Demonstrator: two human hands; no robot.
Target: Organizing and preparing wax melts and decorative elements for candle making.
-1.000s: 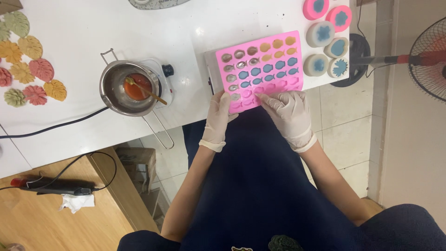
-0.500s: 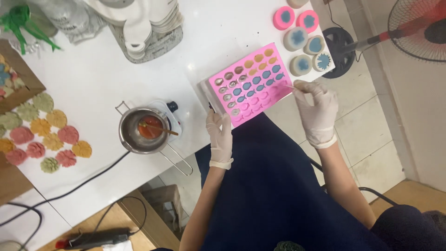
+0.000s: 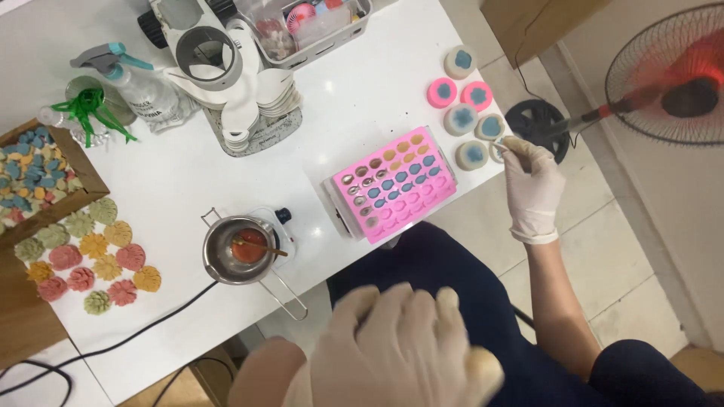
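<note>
Since the earlier frame our left hand has left the pink mould tray and now hangs blurred close to the camera, fingers spread, holding nothing. Our right hand has shifted right of the tray to the round soap pieces at the worktop edge, fingertips pinched at one; whether it grips, we cannot tell.

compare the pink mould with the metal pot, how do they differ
The pink mould is a flat rectangular tray with rows of small cavities, some filled blue, tan or grey; the metal pot is round and deep, holding one pool of red liquid with a stirrer in it. The mould lies near the table's front edge by the right hand; the pot sits further left on a small heater. Both rest on the white table.
</note>
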